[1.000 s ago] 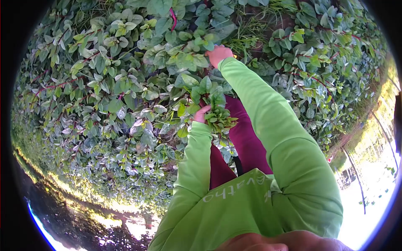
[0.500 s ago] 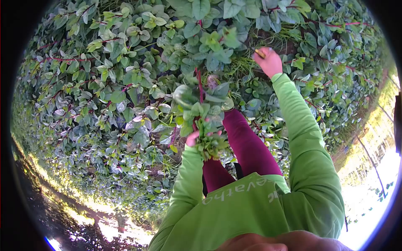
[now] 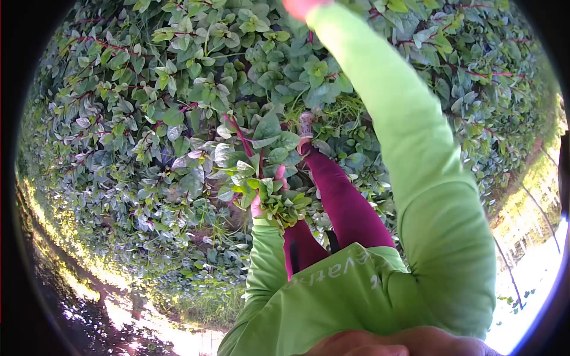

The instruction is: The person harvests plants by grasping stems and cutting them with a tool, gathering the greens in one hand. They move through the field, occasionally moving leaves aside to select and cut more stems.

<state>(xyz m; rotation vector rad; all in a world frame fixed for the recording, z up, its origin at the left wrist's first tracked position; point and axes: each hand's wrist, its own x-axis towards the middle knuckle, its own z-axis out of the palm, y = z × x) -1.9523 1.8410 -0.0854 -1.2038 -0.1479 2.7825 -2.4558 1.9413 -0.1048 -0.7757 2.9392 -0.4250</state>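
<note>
My left hand point(image 3: 257, 207) is closed around a bunch of leafy stems point(image 3: 282, 200), in front of my legs. Small green leaves crowd the near end of the bunch. Thick reddish stems point(image 3: 239, 135) and larger leaves point away from me. Parts of the fingers are covered by foliage. At the top edge, my right hand point(image 3: 301, 7) is reaching far forward over the plants. It is blurred and cut off by the frame, so its fingers and anything in them are hidden.
Dense leafy plants point(image 3: 136, 118) with reddish stems spread on all sides. My foot in a patterned shoe point(image 3: 306, 123) stands among them, beside some grass point(image 3: 344, 110). A thin pole point(image 3: 507, 270) leans at the right, near a bright fence line.
My right hand, earlier closed on a small yellowish handle, has swung forward and left to the top edge. My left hand has shifted slightly left with the bunch, whose stems now tilt left.
</note>
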